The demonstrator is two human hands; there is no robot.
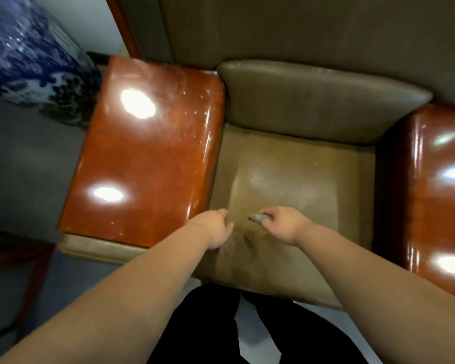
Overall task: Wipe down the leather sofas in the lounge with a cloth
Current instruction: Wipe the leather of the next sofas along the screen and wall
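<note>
The leather sofa (294, 164) filled the view, an olive-brown single seat with a padded back cushion (323, 101) and a glossy reddish armrest (147, 158) on the person's left, its twin (441, 185) on the right, and over the front half of the seat cushion both bare arms were stretched out. To wipe this seat well, I'd say the cloth wanted opening out flat first, because a bunched wad only touches a narrow strip; then long overlapping passes from the back crease toward the front edge, with extra care in the seams where the seat meets the armrests, since that is where dust would likely gather. The left hand (216, 229) hung over the front-left part of the seat, fingers loosely curled and holding nothing that could be seen. The right hand (284, 227) was just beside it, apart by a small gap, fingers closed round a small grey cloth (259, 218). Only a crumpled end of that cloth poked out toward the left hand, low over the leather; whether it was actually touching the seat I could not tell. A blue-and-white vase (26, 56) stood off beyond the left armrest.
</note>
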